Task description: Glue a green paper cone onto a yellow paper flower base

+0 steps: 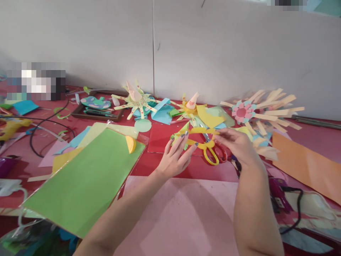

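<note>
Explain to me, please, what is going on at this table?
A person is handling a yellow paper cutout with bare hands. The right hand pinches its right end; the left hand is at the other end, though its grip is unclear. Scissors lie just below the cutout. Green paper lies to the left, and strip-petalled paper shapes sit behind.
</note>
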Tool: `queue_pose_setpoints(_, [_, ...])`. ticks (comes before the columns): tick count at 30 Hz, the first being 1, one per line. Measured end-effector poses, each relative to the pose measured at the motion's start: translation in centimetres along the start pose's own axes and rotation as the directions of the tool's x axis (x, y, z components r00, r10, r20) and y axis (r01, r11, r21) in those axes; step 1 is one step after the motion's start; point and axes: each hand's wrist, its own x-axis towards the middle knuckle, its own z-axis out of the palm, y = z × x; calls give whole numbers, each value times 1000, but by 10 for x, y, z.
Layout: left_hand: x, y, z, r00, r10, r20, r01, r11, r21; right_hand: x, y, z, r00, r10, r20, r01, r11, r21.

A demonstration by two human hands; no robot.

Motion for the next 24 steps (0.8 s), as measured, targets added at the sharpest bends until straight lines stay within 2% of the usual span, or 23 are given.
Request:
queue_pose_setpoints(2, [-3, -1, 0, 1000, -12, -29, 11, 1000, -12, 5, -4, 4, 997, -20, -72, 27, 996, 91])
queue_pose_setpoints(5, [-5, -3, 2, 997, -61, -37, 59, 998, -32, 11, -9, 16, 993, -9, -118, 30, 984, 177])
queue_pose_setpoints(8, [-5, -6, 4, 983, -184, -28, 181, 980, -80, 16, -11, 30, 991, 36, -129, -6, 974, 226])
queue_pose_setpoints(11, [-3, -12, 7, 936, -352, -21, 346, 929, -131, 19, -7, 43, 986, 110, -128, -75, 965, 253])
queue_pose_setpoints(15, [-2, -23, 13, 838, -545, -11, 518, 802, -296, 21, 7, 54, 981, 160, -112, -130, 962, 242])
queue_pose_setpoints(19, [-2, -35, 23, 680, -720, 138, 669, 532, -520, 21, 18, 60, 978, 180, -104, -152, 962, 229])
queue_pose_setpoints(22, [-3, -40, 27, 571, -789, 227, 745, 381, -547, 21, 21, 62, 979, 166, -120, -137, 967, 215])
queue_pose_setpoints(24, [-3, -42, 28, 542, -804, 243, 764, 352, -540, 21, 19, 63, 980, 146, -133, -114, 968, 222])
